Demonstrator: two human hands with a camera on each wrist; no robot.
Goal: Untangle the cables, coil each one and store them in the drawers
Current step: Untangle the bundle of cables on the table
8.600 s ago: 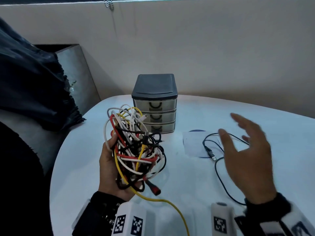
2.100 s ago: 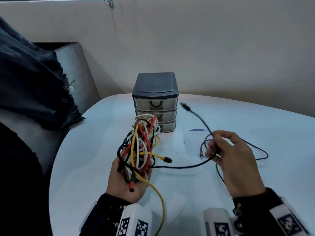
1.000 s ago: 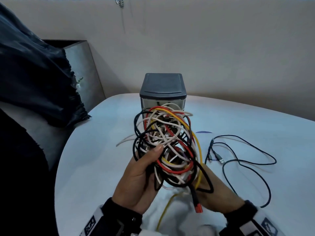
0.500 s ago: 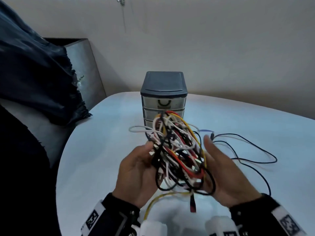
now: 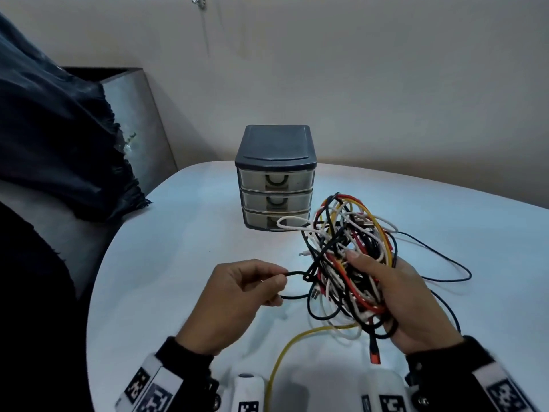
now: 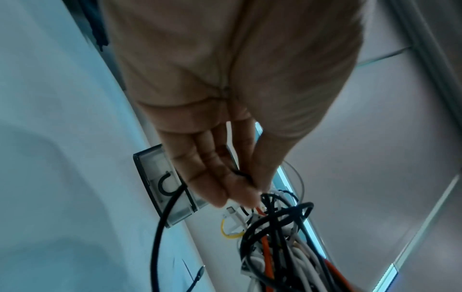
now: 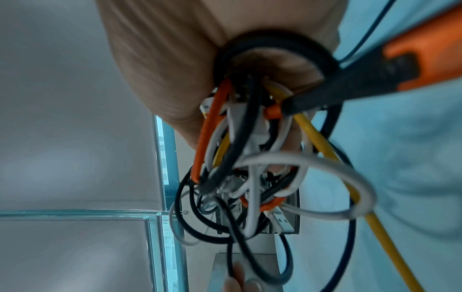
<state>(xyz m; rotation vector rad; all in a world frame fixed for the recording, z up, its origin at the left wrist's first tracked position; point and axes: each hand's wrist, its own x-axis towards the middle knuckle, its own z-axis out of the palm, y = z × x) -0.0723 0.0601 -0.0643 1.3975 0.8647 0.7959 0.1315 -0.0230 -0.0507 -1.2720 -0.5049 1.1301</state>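
My right hand (image 5: pixel 395 295) grips a tangled bundle of cables (image 5: pixel 347 257) in black, white, red and yellow, held above the table. My left hand (image 5: pixel 252 286) pinches a loop of a black cable (image 5: pixel 294 275) that sticks out of the bundle's left side. In the left wrist view the fingertips (image 6: pixel 237 195) pinch that black cable (image 6: pixel 160 227) beside the bundle (image 6: pixel 277 237). The right wrist view shows the bundle (image 7: pixel 252 158) filling my palm. The small drawer unit (image 5: pixel 276 176) stands behind with its three drawers shut.
A loose thin black cable (image 5: pixel 445 263) lies on the white table (image 5: pixel 178 263) to the right. A yellow cable end (image 5: pixel 282 361) and a red plug (image 5: pixel 375 353) hang from the bundle toward me. Dark cloth (image 5: pixel 53 138) covers a seat at left.
The bundle passed from both hands into my right hand alone and moved right. My left hand let go of the bundle and now pinches one black loop, drawn out to the left.
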